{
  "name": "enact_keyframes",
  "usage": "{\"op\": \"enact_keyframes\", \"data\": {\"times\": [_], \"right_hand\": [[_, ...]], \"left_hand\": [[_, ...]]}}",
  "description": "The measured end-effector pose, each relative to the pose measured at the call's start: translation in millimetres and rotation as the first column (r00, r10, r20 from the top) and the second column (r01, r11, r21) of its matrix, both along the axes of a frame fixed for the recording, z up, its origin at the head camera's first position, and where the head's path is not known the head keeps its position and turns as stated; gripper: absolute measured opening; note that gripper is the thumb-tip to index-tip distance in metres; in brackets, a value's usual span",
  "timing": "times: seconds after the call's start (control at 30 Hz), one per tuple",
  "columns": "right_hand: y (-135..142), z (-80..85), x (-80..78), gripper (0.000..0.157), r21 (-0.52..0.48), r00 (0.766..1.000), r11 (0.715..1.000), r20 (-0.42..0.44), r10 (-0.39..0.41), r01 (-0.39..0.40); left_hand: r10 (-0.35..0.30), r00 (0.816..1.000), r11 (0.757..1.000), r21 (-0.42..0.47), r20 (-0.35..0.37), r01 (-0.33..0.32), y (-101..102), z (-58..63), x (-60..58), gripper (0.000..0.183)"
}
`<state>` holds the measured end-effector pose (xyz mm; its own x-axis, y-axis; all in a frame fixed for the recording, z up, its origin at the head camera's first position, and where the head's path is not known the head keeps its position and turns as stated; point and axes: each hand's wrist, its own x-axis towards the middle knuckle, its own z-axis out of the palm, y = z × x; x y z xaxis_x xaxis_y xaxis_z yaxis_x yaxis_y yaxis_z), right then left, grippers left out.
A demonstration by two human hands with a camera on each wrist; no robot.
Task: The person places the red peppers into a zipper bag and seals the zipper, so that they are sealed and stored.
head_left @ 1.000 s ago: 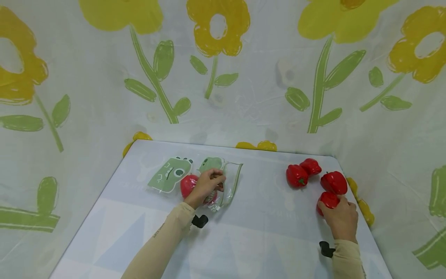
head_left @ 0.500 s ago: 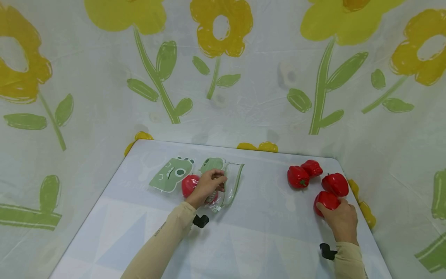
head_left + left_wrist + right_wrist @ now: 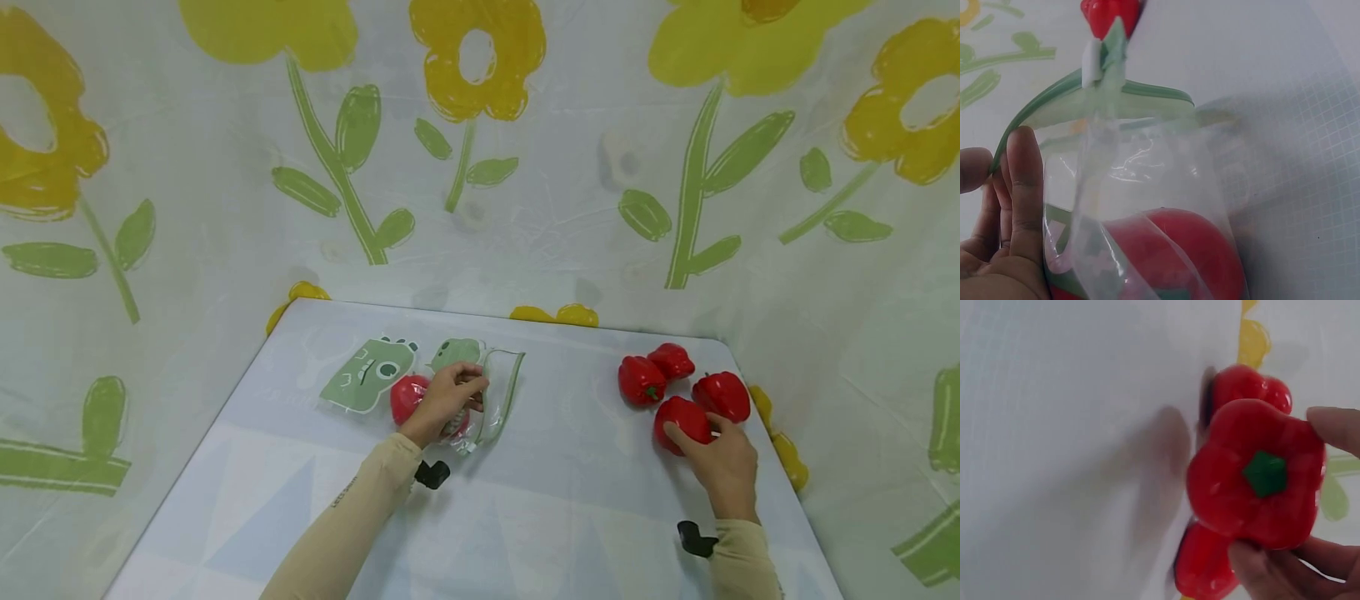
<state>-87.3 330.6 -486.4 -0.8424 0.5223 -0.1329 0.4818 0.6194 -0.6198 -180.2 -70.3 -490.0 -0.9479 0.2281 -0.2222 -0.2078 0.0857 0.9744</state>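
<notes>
My left hand (image 3: 447,400) pinches the green zip edge of a clear plastic zip bag (image 3: 498,404) between thumb and fingers. In the left wrist view the bag's mouth gapes, with a white slider (image 3: 1091,64) at one end. Through its film a rounded red thing (image 3: 1194,247) shows inside. Over the right side of the table, my right hand (image 3: 726,467) holds a glossy red bell pepper (image 3: 681,423). Its green stem (image 3: 1266,474) faces the right wrist camera, and thumb and fingers grip its sides.
Three more red bell peppers lie at the back right: one pepper (image 3: 640,381), another pepper (image 3: 670,360) behind it, and a third pepper (image 3: 722,396) near the table's right edge. A flat bag with a green monster print (image 3: 363,383) lies left of my left hand. Flower-print cloth (image 3: 555,208) surrounds the table.
My right hand has lifted the bell pepper and carried it leftward, away from the table's right edge. My left hand stays at the bag.
</notes>
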Motion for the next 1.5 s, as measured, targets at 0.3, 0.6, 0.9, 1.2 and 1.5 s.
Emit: {"op": "enact_keyframes", "data": {"times": [0.3, 0.6, 0.9, 1.2, 1.5], "right_hand": [[-9.9, -6.4, -0.8, 0.092, -0.061, 0.996, 0.998, -0.086, -0.008, 0.003], [-21.3, -4.8, -0.1, 0.091, -0.099, 0.991, 0.995, -0.133, 0.005, -0.018], [-31.1, -6.1, -0.5, 0.091, -0.147, 0.991, 0.989, -0.133, -0.007, -0.013], [-36.4, -10.9, -4.0, 0.095, -0.169, 0.994, 0.985, -0.109, 0.01, -0.029], [-43.8, -18.2, -8.7, 0.102, -0.208, 0.995, 0.976, -0.092, 0.043, -0.061]], "left_hand": [[0.004, 1.0, 1.0, 0.004, -0.004, -0.004, 1.7, -2.6, -1.3, 0.032], [0.003, 1.0, 1.0, 0.014, -0.007, -0.003, 0.7, -2.4, -0.5, 0.033], [0.001, 1.0, 1.0, 0.015, -0.008, -0.001, 0.2, -2.4, -0.6, 0.032], [0.007, 1.0, 1.0, -0.019, 0.0, -0.007, -1.4, -1.7, 0.1, 0.033], [0.001, 1.0, 1.0, -0.014, -0.001, -0.001, -2.1, -1.7, 0.1, 0.033]]}}
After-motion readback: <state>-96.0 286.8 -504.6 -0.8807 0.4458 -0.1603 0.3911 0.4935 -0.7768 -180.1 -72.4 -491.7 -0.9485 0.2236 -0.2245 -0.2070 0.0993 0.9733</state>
